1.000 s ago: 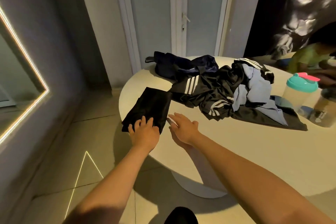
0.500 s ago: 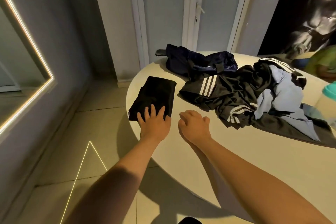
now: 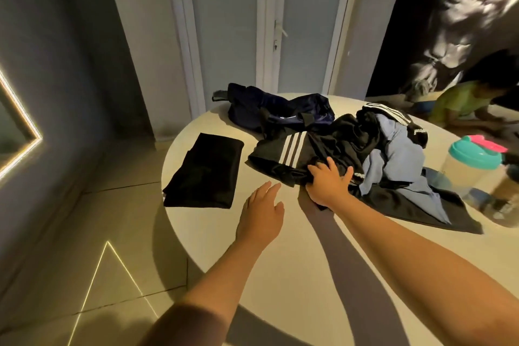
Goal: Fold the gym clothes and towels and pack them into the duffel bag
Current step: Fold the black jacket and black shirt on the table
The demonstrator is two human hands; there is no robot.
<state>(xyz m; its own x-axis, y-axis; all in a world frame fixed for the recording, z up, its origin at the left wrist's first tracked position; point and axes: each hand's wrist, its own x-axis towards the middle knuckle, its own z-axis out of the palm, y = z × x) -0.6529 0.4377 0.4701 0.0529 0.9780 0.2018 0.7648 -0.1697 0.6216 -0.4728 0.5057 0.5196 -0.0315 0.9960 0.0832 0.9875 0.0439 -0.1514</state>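
A folded black garment (image 3: 206, 171) lies flat near the left edge of the round cream table (image 3: 309, 261). A heap of black clothes with three white stripes (image 3: 303, 152) sits in the middle, with a light blue cloth (image 3: 393, 160) tangled in it. Behind the heap lies a dark navy duffel bag (image 3: 269, 109). My right hand (image 3: 327, 182) rests on the near edge of the striped black garment, fingers curling into the fabric. My left hand (image 3: 262, 213) hovers open over the bare tabletop between the folded garment and the heap.
A shaker bottle with a teal lid (image 3: 471, 166) stands at the table's right side beside another bottle (image 3: 505, 194). A person in a green top (image 3: 463, 104) is beyond the table. White doors (image 3: 275, 22) stand behind it, and a lit mirror (image 3: 16, 132) hangs left.
My left hand left the folded black garment and moved right over the table. My right hand reached forward from the table edge onto the striped black garment.
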